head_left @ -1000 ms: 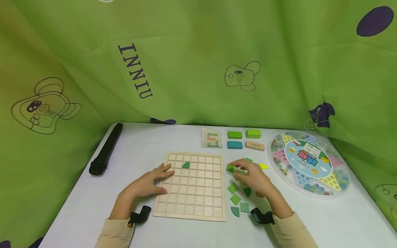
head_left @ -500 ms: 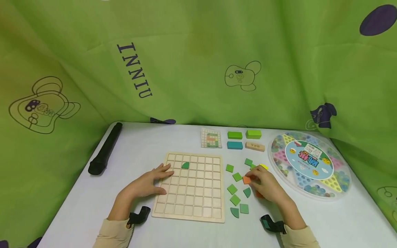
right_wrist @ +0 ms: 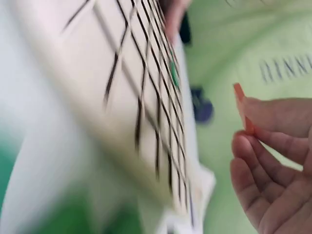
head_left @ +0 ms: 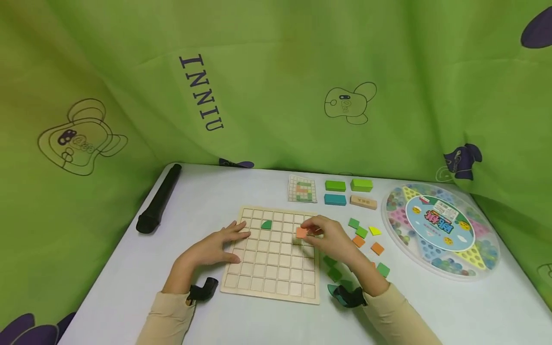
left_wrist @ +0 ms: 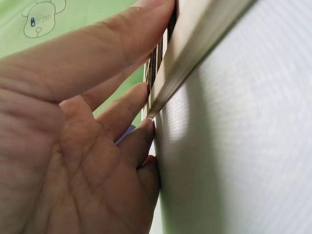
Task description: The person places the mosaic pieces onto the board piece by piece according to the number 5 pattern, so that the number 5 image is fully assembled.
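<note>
Head view: the wooden grid board [head_left: 276,254] lies at centre frame on the white table [head_left: 129,268]. The left hand [head_left: 215,247] rests flat on the board's left edge, fingers straight, holding nothing. The right hand [head_left: 329,239] pinches an orange square tile [head_left: 301,233] over the board's upper right cells; contact with the board cannot be judged. A dark green quarter-round piece [head_left: 266,224] sits in a cell in the upper rows. Loose green, orange and yellow tiles [head_left: 361,233] lie right of the board. Behind them are a pattern card [head_left: 302,189] and four blocks [head_left: 348,192]; a round marble game tray [head_left: 440,229] at right, a black cylinder [head_left: 158,206] at left

Left wrist view: close up, only the palm and fingers [left_wrist: 117,53] show, pressed straight against the board's edge [left_wrist: 195,53]; no tiles visible

Right wrist view: blurred; the orange tile [right_wrist: 242,108] is seen edge-on between the fingertips [right_wrist: 273,117], apart from the grid [right_wrist: 141,97], with the green piece [right_wrist: 173,77] a speck on it
</note>
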Motion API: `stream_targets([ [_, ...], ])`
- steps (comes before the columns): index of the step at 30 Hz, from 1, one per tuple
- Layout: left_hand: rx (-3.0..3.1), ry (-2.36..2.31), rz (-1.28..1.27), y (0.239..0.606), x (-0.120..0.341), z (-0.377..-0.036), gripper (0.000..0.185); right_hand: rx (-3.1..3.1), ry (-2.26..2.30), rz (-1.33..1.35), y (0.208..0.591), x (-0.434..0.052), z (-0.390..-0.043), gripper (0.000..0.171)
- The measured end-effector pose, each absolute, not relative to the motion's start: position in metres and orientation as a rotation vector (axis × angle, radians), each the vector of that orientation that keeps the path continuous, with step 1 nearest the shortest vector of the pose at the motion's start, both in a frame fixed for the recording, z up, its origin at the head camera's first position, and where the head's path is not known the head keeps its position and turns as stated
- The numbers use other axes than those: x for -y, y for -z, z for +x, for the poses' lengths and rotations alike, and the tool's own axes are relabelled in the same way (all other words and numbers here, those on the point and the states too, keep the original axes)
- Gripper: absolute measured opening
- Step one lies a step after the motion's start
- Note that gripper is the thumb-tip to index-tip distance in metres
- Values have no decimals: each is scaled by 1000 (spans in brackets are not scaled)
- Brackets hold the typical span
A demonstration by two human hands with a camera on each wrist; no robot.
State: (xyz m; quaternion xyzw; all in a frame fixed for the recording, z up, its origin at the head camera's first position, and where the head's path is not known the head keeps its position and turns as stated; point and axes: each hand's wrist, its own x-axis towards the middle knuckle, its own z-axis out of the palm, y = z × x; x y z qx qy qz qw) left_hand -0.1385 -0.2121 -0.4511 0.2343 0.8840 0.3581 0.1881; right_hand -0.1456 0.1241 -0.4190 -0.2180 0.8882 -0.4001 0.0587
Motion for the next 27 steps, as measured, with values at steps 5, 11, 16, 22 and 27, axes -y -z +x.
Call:
stream_targets([
  [5,-2473,-1003,625,455,207,-141,69,-2583,1202,-651,426,-80,-165,23],
  [11,-2482,-983,693,457,205,-142,69,-2561,1078,-657,441,-54,-177,20],
  [16,-2499,-949,705,454,207,-142,70,-2599,972,-740,444,-44,-179,20],
  [22,-2506,-953,693,452,209,-143,71,-2646,898,-778,442,-36,-179,22],
  [27,-2503,-970,666,452,214,-140,70,-2640,931,-746,437,-39,-174,27],
])
